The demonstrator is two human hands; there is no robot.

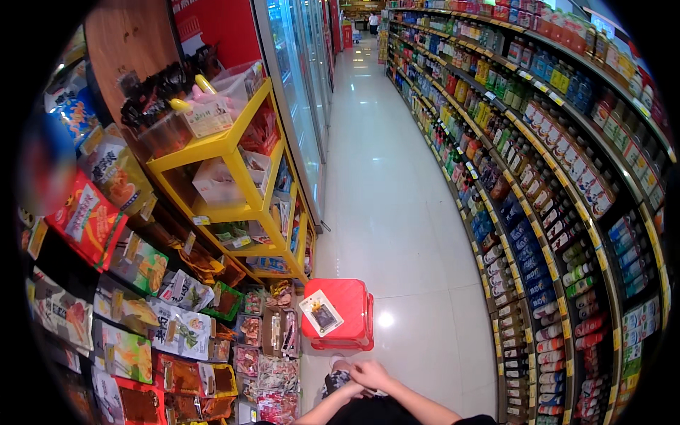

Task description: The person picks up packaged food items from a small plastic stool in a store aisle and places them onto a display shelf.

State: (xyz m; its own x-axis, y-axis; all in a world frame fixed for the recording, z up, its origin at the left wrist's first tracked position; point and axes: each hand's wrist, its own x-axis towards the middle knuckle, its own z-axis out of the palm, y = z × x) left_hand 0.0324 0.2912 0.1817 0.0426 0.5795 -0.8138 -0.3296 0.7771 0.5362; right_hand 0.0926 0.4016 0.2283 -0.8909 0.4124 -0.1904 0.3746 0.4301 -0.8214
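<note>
My right hand (373, 375) lies across the front of my body, its fingers curled and meeting my left hand (354, 388). What they close on, if anything, is hidden. The left hand's fingers are mostly covered by the right. Beside them shows a black-and-white patterned patch (329, 384); whether it is cloth or a packet I cannot tell. Just ahead stands a red plastic stool (360, 304). On its seat lies a flat light-coloured packet (322, 313) with a dark middle, apart from both hands.
Hanging snack bags (183, 328) and bins of small packets (278, 374) line the left. A yellow shelf rack (237, 170) stands beyond them, beside glass-door coolers (297, 85). Long bottle shelves (524, 163) run along the right of the tiled aisle (382, 184). A person (373, 23) is far off.
</note>
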